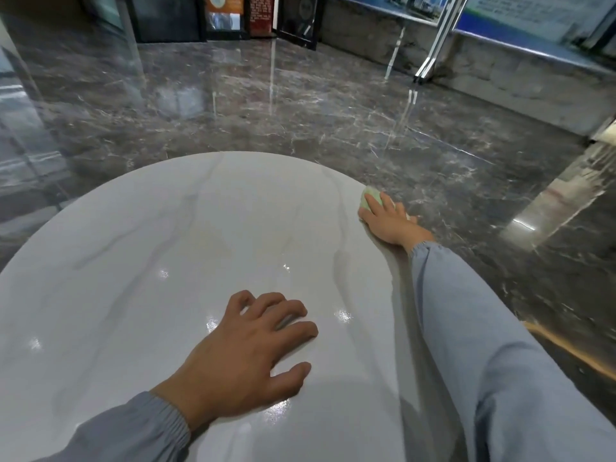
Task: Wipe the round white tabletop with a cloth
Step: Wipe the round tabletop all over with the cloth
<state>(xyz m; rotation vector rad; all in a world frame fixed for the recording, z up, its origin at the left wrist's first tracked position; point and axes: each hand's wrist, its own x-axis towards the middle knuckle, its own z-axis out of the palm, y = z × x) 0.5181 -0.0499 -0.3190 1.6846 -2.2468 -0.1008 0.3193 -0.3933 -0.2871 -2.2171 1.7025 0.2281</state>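
The round white tabletop (173,261), glossy with faint grey veins, fills the lower left of the head view. A small pale green cloth (370,199) lies at the table's far right edge. My right hand (388,221) lies flat on top of the cloth, fingers straight, pressing it onto the surface, with the arm stretched far out in a grey-blue sleeve. My left hand (253,345) rests on the tabletop near its front middle, fingers spread and slightly bent, fingertips touching the surface and holding nothing.
Dark polished marble floor (300,105) surrounds the table. A metal stand leg (430,65) meets the floor at the back right beside a low stone ledge (500,78). Dark door frames and poster boards (233,15) line the back wall.
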